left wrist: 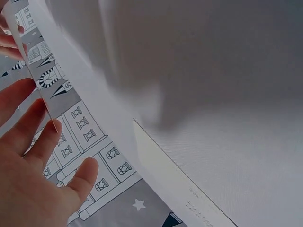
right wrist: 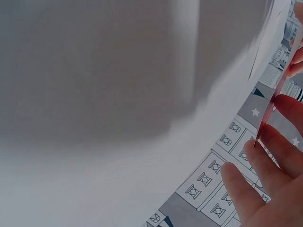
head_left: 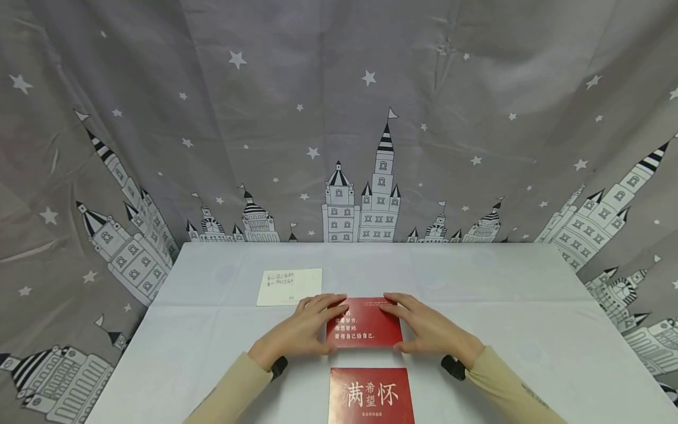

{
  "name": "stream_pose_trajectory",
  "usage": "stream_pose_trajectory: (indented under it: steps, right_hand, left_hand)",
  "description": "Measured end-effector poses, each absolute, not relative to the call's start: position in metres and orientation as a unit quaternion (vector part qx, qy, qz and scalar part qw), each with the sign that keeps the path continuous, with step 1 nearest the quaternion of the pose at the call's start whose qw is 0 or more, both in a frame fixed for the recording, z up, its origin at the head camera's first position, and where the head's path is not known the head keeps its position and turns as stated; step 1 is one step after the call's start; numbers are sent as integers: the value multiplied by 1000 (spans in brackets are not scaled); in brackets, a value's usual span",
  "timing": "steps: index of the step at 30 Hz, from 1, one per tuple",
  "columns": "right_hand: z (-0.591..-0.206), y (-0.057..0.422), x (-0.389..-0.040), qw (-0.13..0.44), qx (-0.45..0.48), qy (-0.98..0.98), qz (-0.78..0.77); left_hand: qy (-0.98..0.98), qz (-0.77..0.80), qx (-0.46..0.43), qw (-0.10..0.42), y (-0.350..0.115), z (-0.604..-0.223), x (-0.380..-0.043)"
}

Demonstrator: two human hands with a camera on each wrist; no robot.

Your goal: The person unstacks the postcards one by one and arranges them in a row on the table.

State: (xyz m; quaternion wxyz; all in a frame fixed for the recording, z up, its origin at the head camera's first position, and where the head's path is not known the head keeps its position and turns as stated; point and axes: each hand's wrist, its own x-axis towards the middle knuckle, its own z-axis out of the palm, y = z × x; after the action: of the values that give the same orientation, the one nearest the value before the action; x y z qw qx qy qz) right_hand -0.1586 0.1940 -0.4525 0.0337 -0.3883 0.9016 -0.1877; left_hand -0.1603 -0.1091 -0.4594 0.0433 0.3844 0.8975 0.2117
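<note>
Curtain [head_left: 339, 88] printed with castles hangs along the far edge of the white bench [head_left: 529, 282]. Near the bench's middle, the left hand [head_left: 302, 327] and right hand [head_left: 431, 327] hold a red card [head_left: 365, 321], fingers clamped on opposite ends. Toward the near edge lies a second red card [head_left: 371, 397]; a cream card [head_left: 288, 288] lies toward the far-left corner.

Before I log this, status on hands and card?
Left hand, right hand: holding red Chinese-lettered card, opposite ends. Second red card lies apart. Nothing visibly blocking.
</note>
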Motion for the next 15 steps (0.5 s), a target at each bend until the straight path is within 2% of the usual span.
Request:
stream_pose_trajectory:
  steps: [15]
  right_hand:
    - [-456,190,-175,52,-374,908,-181]
  left_hand:
    - [904,213,366,52,-108,-463,-177]
